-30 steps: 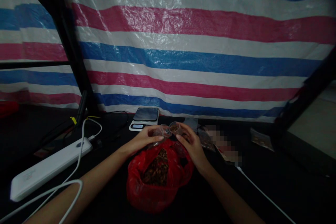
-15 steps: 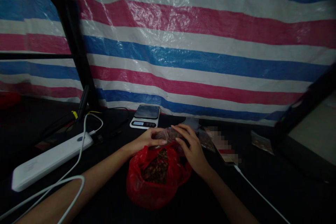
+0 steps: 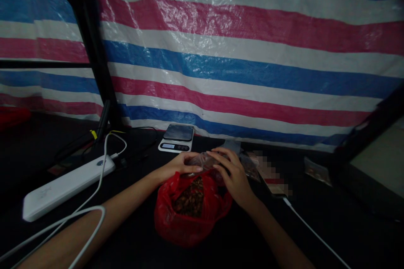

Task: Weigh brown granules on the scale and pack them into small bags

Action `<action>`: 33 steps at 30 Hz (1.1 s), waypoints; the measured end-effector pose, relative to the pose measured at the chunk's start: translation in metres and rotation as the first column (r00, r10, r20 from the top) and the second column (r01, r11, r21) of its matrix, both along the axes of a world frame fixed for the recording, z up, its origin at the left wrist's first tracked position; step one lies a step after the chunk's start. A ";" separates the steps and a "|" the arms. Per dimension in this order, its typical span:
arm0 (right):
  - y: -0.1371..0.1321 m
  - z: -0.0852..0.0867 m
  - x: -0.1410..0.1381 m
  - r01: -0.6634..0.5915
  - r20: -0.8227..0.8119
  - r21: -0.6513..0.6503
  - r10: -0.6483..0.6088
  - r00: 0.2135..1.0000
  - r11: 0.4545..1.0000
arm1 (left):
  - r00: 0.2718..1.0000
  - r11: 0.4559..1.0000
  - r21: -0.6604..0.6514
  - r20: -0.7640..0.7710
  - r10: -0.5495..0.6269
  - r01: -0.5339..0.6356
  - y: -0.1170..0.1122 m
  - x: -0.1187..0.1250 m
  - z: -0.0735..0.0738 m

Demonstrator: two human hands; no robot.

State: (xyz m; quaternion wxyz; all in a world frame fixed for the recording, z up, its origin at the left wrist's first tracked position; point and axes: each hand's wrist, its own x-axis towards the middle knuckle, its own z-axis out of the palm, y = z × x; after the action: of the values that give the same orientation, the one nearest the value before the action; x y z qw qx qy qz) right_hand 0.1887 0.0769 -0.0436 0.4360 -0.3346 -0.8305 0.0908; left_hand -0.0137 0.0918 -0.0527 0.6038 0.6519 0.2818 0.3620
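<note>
Glowing, unreadable: display [image 3: 168, 146] on your white, dark-topped scale [image 3: 178, 132]. Your left hand [image 3: 176, 166] pinches a clear plastic container [image 3: 203, 161]; your right hand [image 3: 235, 178] touches it, can't tell if gripping.

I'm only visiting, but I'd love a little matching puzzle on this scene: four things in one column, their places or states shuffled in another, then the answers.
Things:
1. Red bag
2. Scale
3. Clear plastic
4. Long device

Places or states:
A. Between the left hand and the right hand
B. White, left of the scale and nearer the camera
C. Open, with brown bits showing inside
D. Beyond the hands, near the striped sheet

Pairs: 1-C, 2-D, 3-A, 4-B
</note>
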 end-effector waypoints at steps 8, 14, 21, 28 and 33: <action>0.002 -0.001 -0.002 -0.024 -0.119 -0.116 0.010 0.993 0.993 | 1.000 1.000 -0.016 -0.009 0.007 -0.007 0.002 0.000 -0.004; 0.009 -0.012 -0.006 -0.206 -0.406 -0.368 0.043 0.913 0.907 | 0.999 1.000 -0.001 -0.028 0.021 -0.022 0.006 -0.002 -0.006; 0.025 -0.021 -0.001 -0.265 -0.600 -0.447 -0.066 0.797 0.855 | 0.999 0.999 -0.017 0.003 0.035 -0.035 0.000 0.000 0.000; 0.038 -0.036 0.003 -0.117 -0.525 -0.440 -0.149 0.838 0.891 | 0.914 0.886 0.342 -0.142 0.379 -0.314 0.026 -0.040 0.033; 0.045 -0.051 0.003 0.003 -0.353 -0.432 -0.172 0.920 0.902 | 0.709 0.691 0.622 -0.294 0.641 -0.367 0.086 -0.076 0.043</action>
State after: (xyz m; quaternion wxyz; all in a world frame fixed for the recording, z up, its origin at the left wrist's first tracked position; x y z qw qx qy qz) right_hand 0.1914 0.1219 -0.0942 0.5102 -0.4345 -0.6734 0.3123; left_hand -0.0895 0.1781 -0.0096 0.1830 0.7508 0.4903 0.4031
